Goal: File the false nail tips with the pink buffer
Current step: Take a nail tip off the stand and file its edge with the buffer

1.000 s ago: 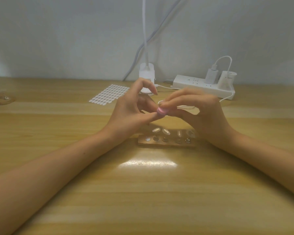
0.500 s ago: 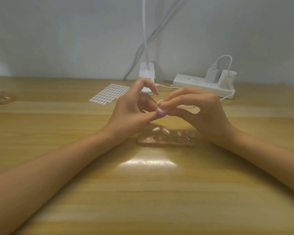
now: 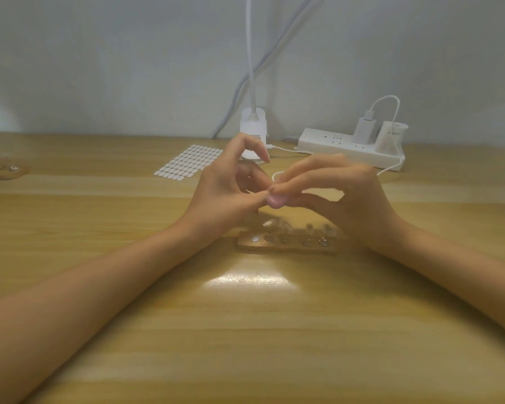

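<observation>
Fingers (image 3: 309, 174) of the right hand (image 3: 353, 205) pinch the pink buffer (image 3: 277, 200) just above the wooden holder (image 3: 286, 245). Beside it the left hand (image 3: 225, 196) curls, thumb against the buffer; whether it grips anything is hidden. On the holder stand nail tips (image 3: 270, 223).

The pale wooden worktop (image 3: 245, 330) carried a wooden nail stand (image 3: 286, 248). Behind the stand to its left lay a sheet of white tabs (image 3: 188, 163), straight behind it a white lamp base (image 3: 252, 123), behind to its right a white power strip (image 3: 347, 147), far to its left another wooden piece (image 3: 3, 172)
</observation>
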The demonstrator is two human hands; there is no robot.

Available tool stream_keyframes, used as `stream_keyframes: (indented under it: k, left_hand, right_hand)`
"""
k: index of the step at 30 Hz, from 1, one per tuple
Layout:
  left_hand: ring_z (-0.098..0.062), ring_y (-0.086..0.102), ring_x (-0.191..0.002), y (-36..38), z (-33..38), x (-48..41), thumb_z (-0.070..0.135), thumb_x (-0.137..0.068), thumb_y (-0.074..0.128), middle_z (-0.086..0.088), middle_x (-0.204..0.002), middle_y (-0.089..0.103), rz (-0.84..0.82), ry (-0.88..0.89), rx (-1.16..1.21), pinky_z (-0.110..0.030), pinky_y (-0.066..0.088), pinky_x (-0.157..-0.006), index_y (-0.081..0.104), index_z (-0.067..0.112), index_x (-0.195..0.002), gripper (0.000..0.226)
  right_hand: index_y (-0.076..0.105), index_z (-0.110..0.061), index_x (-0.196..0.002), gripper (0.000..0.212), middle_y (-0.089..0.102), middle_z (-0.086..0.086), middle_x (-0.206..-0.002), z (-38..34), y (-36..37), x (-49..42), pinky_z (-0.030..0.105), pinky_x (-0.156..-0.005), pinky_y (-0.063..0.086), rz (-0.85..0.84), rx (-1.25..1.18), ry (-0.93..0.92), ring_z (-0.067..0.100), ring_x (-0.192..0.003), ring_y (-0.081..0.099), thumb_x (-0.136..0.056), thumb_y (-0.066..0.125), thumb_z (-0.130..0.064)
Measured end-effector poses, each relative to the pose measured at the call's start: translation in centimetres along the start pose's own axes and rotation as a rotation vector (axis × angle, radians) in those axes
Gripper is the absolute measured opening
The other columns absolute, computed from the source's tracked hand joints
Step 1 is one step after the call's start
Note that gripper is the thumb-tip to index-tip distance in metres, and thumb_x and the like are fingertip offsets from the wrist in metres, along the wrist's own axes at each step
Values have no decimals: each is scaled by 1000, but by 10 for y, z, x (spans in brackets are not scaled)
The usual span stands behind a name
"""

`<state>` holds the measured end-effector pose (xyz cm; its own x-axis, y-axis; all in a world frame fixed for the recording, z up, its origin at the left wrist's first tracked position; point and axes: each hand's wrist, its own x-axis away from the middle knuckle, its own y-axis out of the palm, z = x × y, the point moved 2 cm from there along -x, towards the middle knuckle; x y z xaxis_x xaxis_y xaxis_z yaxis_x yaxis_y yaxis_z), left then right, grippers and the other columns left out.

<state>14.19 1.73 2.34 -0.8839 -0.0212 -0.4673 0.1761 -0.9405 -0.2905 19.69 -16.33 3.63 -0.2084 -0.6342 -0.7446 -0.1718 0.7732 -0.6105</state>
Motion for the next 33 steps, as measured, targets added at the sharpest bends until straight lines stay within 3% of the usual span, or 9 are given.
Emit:
stream_keyframes:
  k: [5, 9, 13, 17, 20, 24, 28, 33]
  left_hand:
    - [-23, 76, -80, 1, 0, 1, 3, -79, 84, -6, -78, 76, 10, -23, 12, -29, 55, -68, 49, 11, -108, 46]
    - [-17, 73, -72, 0, 2, 0, 5, -79, 84, -4, -76, 75, -12, -19, 36, -22, 51, -63, 49, 13, -107, 45]
    - [-24, 76, -80, 1, 1, 1, 2, -80, 83, -7, -78, 76, 6, -34, 37, -26, 54, -65, 48, 10, -108, 45]
    - [-17, 74, -73, 0, 1, 0, 5, -82, 82, -6, -77, 76, -5, -28, 23, -27, 55, -64, 49, 12, -107, 42]
    - [-23, 76, -79, 0, 1, 0, 3, -80, 84, -7, -79, 77, 6, -35, 25, -30, 56, -68, 49, 10, -107, 45]
    - [-24, 76, -80, 2, 3, 1, 8, -82, 83, -4, -76, 76, -16, -20, 21, -22, 54, -63, 49, 11, -107, 43]
    - [-24, 77, -81, 2, 3, 1, 3, -80, 84, -5, -77, 76, 3, -36, 24, -25, 57, -62, 49, 12, -106, 44]
    - [-14, 73, -71, 1, 2, 0, 1, -81, 82, 0, -73, 74, -13, -33, 34, -23, 53, -64, 49, 14, -106, 43]
  right_hand:
    - [78, -4, -102, 16, 75, 7, -96, 9, -6, 0, 41, -85, 56, 103, 12, 152, 18, -92, 71, -86, 77, -5]
    - [79, -4, -99, 14, 75, 6, -98, 1, 1, 1, 39, -83, 57, 10, 4, 11, 17, -92, 72, -86, 77, -10]
    - [78, -6, -102, 16, 75, 7, -96, 9, -5, 0, 44, -83, 56, 109, 10, 145, 18, -91, 72, -85, 78, -7]
    - [79, -5, -99, 14, 75, 7, -97, 2, 2, 0, 42, -81, 56, 7, 16, 22, 18, -91, 72, -85, 78, -10]
    - [78, -5, -101, 16, 74, 8, -96, 9, -4, -1, 42, -83, 56, 102, 2, 136, 17, -91, 71, -85, 78, -6]
    - [79, -3, -99, 15, 75, 8, -97, 1, 0, 1, 40, -81, 57, 29, 37, 43, 18, -91, 72, -85, 77, -10]
    - [78, -4, -101, 16, 74, 9, -96, 7, -5, -1, 41, -83, 57, 105, 10, 136, 18, -91, 72, -85, 77, -5]
    - [80, -10, -96, 13, 75, 0, -99, -3, 2, 2, 43, -85, 51, 3, 88, -10, 12, -94, 71, -85, 77, -15]
